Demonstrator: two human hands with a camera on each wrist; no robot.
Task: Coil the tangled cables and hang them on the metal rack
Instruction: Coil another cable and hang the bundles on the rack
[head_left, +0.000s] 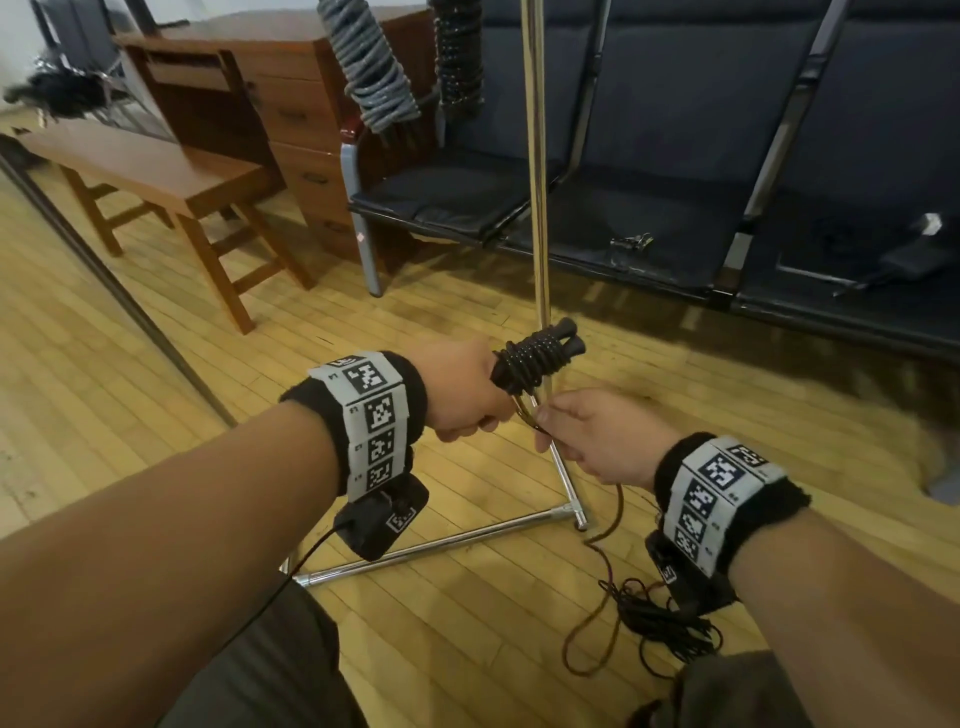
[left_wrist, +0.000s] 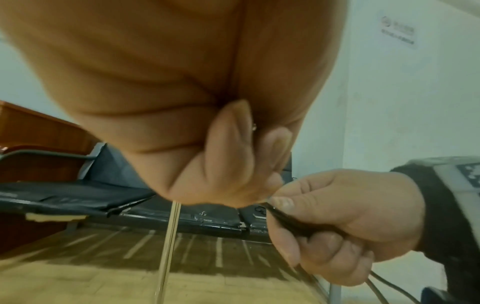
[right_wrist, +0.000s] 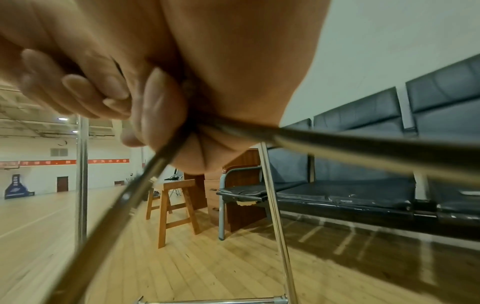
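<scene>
One row of dark padded seats (head_left: 675, 156) beyond both hands. One upright chrome metal rack (head_left: 538, 208) just behind left hand, two coiled bundles hung above: one grey (head_left: 371, 67), one black (head_left: 460, 52). One wooden stool (head_left: 171, 182) far left. One tangled dark cable heap (head_left: 660, 618) on wood floor below right hand. One tightly wound black cable bundle (head_left: 535, 358) gripped in curled left hand (head_left: 462, 389). Right hand (head_left: 597, 441) just beside, pinching that bundle's loose brown tail (left_wrist: 288, 218).

Shiny chromed metal rack (head_left: 537, 171); glossy black coiled cable (head_left: 535, 358); varnished wood floor (head_left: 467, 623); dark, possibly leatherette, bench seats (head_left: 675, 130).
</scene>
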